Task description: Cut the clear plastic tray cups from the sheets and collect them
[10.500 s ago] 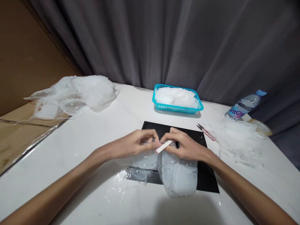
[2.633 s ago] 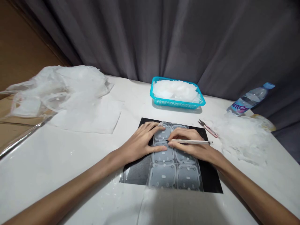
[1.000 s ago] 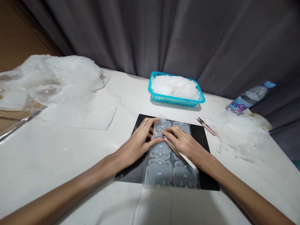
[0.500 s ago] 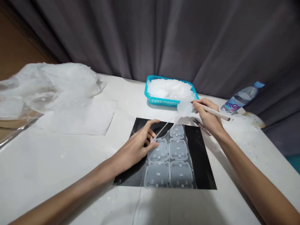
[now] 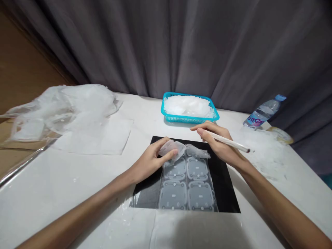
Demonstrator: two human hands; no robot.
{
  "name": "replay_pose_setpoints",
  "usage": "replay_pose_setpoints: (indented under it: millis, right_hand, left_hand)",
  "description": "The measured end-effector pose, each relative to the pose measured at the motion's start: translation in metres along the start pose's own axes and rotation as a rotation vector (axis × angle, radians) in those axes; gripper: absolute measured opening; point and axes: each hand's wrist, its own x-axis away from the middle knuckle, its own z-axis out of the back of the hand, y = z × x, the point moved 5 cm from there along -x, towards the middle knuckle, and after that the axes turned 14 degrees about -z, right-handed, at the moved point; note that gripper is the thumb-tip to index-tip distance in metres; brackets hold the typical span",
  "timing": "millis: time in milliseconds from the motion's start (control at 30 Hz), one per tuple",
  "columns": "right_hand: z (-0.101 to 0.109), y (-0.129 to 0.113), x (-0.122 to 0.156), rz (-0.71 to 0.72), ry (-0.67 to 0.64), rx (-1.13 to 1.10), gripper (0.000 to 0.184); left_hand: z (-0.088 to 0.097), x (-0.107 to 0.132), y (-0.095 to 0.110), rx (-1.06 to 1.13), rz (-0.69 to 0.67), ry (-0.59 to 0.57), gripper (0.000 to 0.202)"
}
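Observation:
A clear sheet with rows of rounded, translucent panels (image 5: 173, 195) lies over a black mat (image 5: 225, 186). Its far end is folded and crumpled. My left hand (image 5: 153, 157) pinches a loose translucent flap (image 5: 172, 149) of it between thumb and fingers. Just right of that flap is another folded piece (image 5: 197, 151). In my right hand (image 5: 220, 141) is a slim white pen-like tool (image 5: 228, 141), its dark blunt end pointing right. Its working tip is hidden by my fingers, which hover above the mat's far right corner.
Behind the mat stands a blue basket (image 5: 186, 120) filled with white translucent pieces (image 5: 188, 105). A water bottle (image 5: 264, 112) stands back right, beside a pile of clear scraps (image 5: 269, 148). Crumpled plastic sheeting (image 5: 77, 107) covers the table's left side. A grey curtain (image 5: 166, 45) hangs behind.
A translucent piece that my right hand held beside the basket has left that hand. The right hand came nearer and lower, still with the tool. My left hand now grips a folded flap.

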Motion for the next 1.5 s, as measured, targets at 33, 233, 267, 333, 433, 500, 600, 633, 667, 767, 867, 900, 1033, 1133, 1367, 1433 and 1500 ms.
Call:
replay_pose_setpoints:
  millis: [33,233,267,333,433,500,600,633,667,767,867,900,1033,1133,1367,1433,1500]
  right_hand:
    - [-0.002,0.004,-0.001,0.029,0.038,0.054,0.029]
    - [-0.042,0.013,0.006,0.286,-0.092,0.314,0.021]
    - [-0.045,0.013,0.007,0.305,-0.106,0.317,0.022]
    - [-0.049,0.015,0.01,0.323,-0.143,0.304,0.02]
    - [-0.049,0.016,0.011,0.315,-0.21,0.261,0.019]
    - [-0.048,0.016,0.012,0.289,-0.25,0.229,0.019]
    - [-0.048,0.017,0.012,0.259,-0.296,0.215,0.018]
    - [-0.048,0.017,0.012,0.255,-0.295,0.222,0.018]
    - [-0.048,0.017,0.012,0.255,-0.263,0.23,0.019]
    - [-0.038,0.014,0.014,0.268,0.037,0.247,0.023]
    - [-0.027,0.009,0.025,0.292,0.322,0.23,0.025]
    - [-0.028,0.007,0.029,0.308,0.327,0.237,0.025]
    - [-0.05,0.005,0.039,0.365,0.115,0.383,0.02]
    - [-0.063,0.013,0.039,0.311,-0.008,0.373,0.016]
    - [-0.068,0.029,0.032,0.11,-0.136,0.059,0.007]
    - [-0.067,0.029,0.03,0.096,-0.146,0.019,0.009]
    - [-0.065,0.029,0.029,0.096,-0.137,0.002,0.011]
  left_hand:
    - [0.001,0.0,-0.003,0.032,0.015,0.011,0.028]
    - [0.002,0.0,-0.015,0.1,0.052,0.058,0.032]
    - [0.0,0.0,-0.015,0.099,0.042,0.062,0.031]
    - [-0.003,0.0,-0.012,0.089,0.021,0.051,0.028]
    - [-0.006,-0.001,-0.008,0.07,0.031,0.033,0.03]
    - [-0.005,-0.001,-0.006,0.043,0.044,0.039,0.031]
    - [-0.001,-0.003,-0.004,-0.007,0.031,0.057,0.03]
    - [-0.001,-0.004,-0.004,-0.012,0.025,0.068,0.029]
    - [0.0,-0.004,-0.004,-0.006,0.023,0.081,0.029]
    - [-0.001,-0.002,-0.009,0.092,0.057,0.122,0.032]
    - [-0.003,0.002,-0.016,0.229,0.11,0.136,0.035]
    - [-0.003,0.004,-0.017,0.268,0.126,0.136,0.038]
    - [-0.004,0.009,-0.02,0.383,0.173,0.12,0.047]
    - [-0.004,0.01,-0.021,0.392,0.172,0.131,0.044]
    - [-0.004,0.009,-0.022,0.387,0.144,0.127,0.044]
    - [-0.003,0.009,-0.021,0.367,0.139,0.122,0.046]
    - [-0.003,0.009,-0.019,0.342,0.136,0.104,0.046]
